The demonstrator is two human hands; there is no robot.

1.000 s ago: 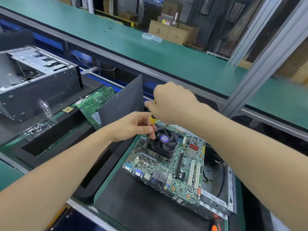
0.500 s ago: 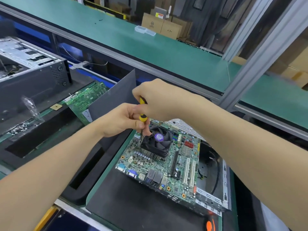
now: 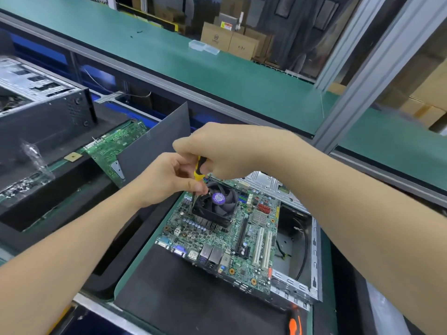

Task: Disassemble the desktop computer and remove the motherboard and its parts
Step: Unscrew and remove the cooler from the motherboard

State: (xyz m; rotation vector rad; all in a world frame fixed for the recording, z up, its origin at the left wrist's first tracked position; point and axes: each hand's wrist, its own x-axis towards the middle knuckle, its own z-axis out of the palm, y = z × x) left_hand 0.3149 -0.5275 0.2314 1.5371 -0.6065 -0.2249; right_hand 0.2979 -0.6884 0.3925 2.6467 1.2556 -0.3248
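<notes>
Motherboard (image 3: pixel 242 240) lies flat atop its open metal case (image 3: pixel 314 262), so the right hand (image 3: pixel 217 151), curled round the yellow screwdriver (image 3: pixel 199 169), bears down at the corner of the cooler fan (image 3: pixel 215 209) while the left hand (image 3: pixel 164 180) pinches the shaft, seemingly steadying it.

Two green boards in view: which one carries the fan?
The near board, right of centre, with the black fan on it. The left board, half hidden behind the grey sheet, shows no fan.
</notes>
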